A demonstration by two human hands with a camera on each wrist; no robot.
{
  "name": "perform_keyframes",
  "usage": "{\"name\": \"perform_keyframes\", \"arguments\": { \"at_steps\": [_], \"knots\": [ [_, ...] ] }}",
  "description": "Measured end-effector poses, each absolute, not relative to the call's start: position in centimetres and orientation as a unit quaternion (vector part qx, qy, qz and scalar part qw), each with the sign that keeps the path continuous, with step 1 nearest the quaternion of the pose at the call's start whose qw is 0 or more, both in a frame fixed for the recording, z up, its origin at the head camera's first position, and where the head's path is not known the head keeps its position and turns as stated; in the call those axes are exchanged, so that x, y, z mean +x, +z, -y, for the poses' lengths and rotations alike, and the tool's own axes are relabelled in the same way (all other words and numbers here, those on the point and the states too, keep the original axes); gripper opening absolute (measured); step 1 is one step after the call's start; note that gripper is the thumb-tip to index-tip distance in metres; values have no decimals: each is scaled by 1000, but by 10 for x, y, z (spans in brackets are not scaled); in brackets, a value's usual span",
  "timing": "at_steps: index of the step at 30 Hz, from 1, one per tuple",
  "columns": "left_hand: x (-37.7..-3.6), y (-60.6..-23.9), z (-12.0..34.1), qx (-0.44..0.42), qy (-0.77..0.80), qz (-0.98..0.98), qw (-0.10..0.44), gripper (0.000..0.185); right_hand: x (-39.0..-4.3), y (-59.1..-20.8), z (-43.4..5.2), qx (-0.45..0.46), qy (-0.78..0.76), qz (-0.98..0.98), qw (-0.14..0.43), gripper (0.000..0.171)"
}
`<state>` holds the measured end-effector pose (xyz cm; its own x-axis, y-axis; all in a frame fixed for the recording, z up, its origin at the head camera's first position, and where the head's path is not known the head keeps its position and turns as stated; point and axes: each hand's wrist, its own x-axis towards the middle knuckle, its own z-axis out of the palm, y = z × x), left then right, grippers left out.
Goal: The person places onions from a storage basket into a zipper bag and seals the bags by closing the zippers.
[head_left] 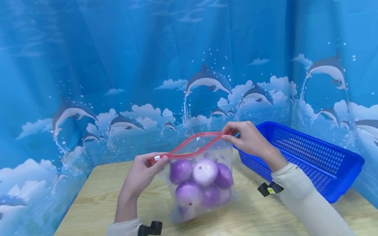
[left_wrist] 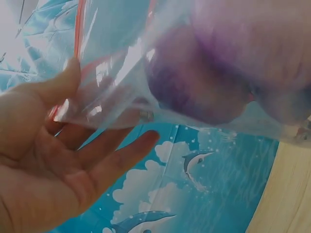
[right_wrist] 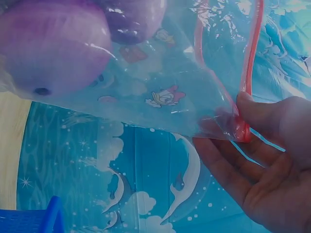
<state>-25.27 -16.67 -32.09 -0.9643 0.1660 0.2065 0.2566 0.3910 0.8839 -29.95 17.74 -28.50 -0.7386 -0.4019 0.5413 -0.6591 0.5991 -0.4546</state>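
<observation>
A clear zip bag (head_left: 230,163) with a red zip edge hangs between both hands, its mouth parted. Several purple-and-white round things that look like onions (head_left: 205,172) fill its lower part. My left hand (head_left: 142,175) pinches the left top corner, beside a white slider (head_left: 157,158). At the right top corner, my right hand (head_left: 250,139) pinches the red edge between thumb and fingers. Cartoon figures (right_wrist: 165,96) are printed on the bag's side in the right wrist view. Whether the bag's bottom touches the table cannot be told.
A blue perforated plastic basket (head_left: 347,178) stands on the right side of the wooden table (head_left: 82,217), behind my right forearm. A blue curtain with dolphins (head_left: 153,41) surrounds the table at the back and sides. Both wrists wear black straps.
</observation>
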Motion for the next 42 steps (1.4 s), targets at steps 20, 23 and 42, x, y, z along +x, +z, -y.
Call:
{"name": "perform_keyframes", "arguments": {
  "at_steps": [20, 23, 42],
  "knots": [
    [-263, -323, 159, -56, -605, 784, 130, 27, -303, -284, -188, 259, 348, 883, 181, 9],
    [-264, -324, 159, -46, -599, 789, 126, 27, -304, -286, -187, 262, 347, 882, 180, 8],
    [-269, -340, 160, -15, -613, 779, 133, 26, -309, -294, -178, 272, 350, 874, 200, 15]
  ]
}}
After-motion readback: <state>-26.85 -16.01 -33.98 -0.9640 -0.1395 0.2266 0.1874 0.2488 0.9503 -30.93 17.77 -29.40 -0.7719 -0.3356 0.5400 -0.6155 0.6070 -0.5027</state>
